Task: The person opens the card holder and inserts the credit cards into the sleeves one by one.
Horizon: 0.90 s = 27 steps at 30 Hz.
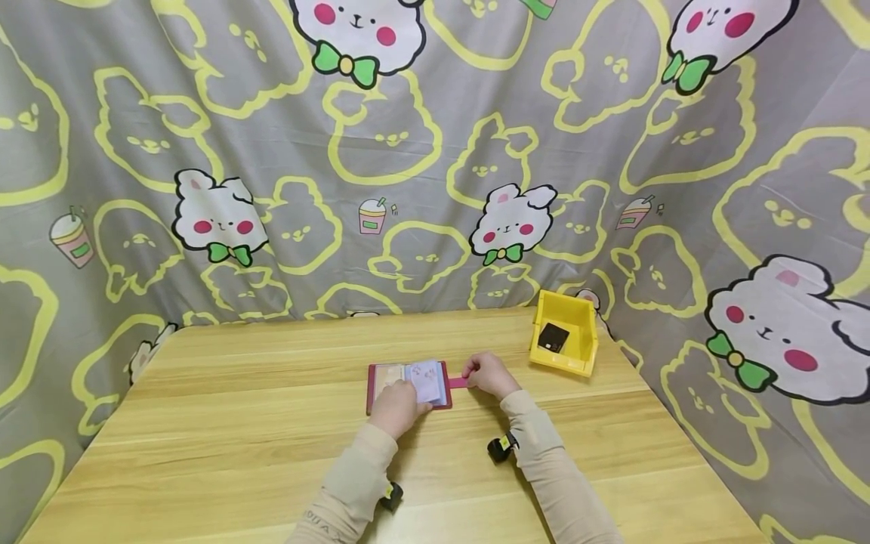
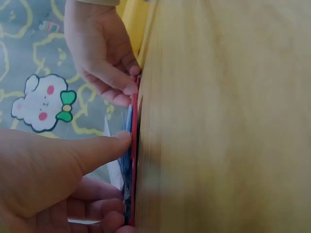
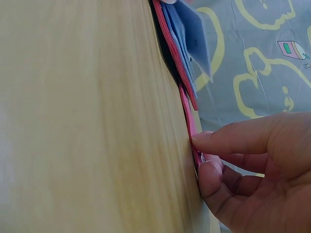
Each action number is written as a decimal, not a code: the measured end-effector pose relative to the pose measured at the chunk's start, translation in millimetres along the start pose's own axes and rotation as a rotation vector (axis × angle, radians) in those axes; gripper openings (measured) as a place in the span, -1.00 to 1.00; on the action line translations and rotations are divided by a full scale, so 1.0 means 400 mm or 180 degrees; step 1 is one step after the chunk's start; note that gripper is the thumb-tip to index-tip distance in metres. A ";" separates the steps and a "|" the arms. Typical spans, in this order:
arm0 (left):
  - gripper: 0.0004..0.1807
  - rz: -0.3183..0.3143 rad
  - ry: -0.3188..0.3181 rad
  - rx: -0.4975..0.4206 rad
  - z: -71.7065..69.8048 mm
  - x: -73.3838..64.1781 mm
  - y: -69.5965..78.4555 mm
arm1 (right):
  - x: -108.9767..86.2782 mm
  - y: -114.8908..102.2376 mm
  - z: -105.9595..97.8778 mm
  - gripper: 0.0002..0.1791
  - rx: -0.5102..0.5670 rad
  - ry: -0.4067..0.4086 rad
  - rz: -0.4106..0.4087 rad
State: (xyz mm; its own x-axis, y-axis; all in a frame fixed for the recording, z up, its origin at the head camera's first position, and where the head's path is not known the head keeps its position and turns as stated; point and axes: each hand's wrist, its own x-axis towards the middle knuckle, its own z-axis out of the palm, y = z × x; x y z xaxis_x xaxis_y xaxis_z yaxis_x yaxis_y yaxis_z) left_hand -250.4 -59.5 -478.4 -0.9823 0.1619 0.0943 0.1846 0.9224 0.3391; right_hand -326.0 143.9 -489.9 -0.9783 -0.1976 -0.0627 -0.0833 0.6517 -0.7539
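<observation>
A red card holder (image 1: 446, 372) lies spread open on the wooden table, its clear sleeves filled with cards and papers. My left hand (image 1: 397, 409) holds it at the near side, thumb on the right-hand pages, curled fingers on the left-hand ones. In the left wrist view, my left hand (image 2: 53, 179) covers part of the sleeves. A pink strap (image 1: 458, 383) sticks out from the cover's right edge. My right hand (image 1: 491, 375) pinches the strap's end between thumb and fingers. The right wrist view shows a small metallic spot at the fingertips of my right hand (image 3: 252, 170).
A yellow plastic bin (image 1: 578, 366) stands at the back right of the table (image 1: 238, 446). Inside it lies a black card-like item (image 1: 553, 338). A grey curtain (image 1: 285, 151) with cartoon bears hangs behind and beside the table.
</observation>
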 end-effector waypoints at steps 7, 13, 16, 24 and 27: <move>-0.61 0.0157 -0.0166 -0.0368 -0.015 0.010 -0.027 | -0.001 0.000 -0.001 -0.85 -0.0037 0.0030 -0.0015; -0.72 0.0026 -0.0327 -0.0736 -0.024 0.015 -0.036 | 0.003 0.003 0.001 -0.85 -0.0053 0.0014 -0.0019; -0.79 -0.0201 -0.0337 -0.1016 -0.028 0.017 -0.035 | 0.002 0.003 0.000 -0.85 -0.0065 0.0014 -0.0032; -0.83 -0.0700 -0.0318 -0.1658 -0.045 0.016 -0.068 | 0.004 0.005 0.000 -0.85 -0.0075 -0.0004 -0.0047; -0.88 -0.0894 -0.0482 -0.1837 -0.058 0.010 -0.094 | 0.004 0.006 0.000 -0.86 -0.0080 -0.0001 -0.0037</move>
State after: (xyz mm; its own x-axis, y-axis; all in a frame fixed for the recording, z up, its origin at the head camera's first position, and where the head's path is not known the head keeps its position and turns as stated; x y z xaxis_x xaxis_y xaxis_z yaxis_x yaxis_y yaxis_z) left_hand -260.8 -101.6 -469.2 -0.9815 0.0288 -0.1893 -0.1332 0.6075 0.7831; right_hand -327.7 145.1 -491.6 -0.9772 -0.2054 -0.0542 -0.0994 0.6676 -0.7379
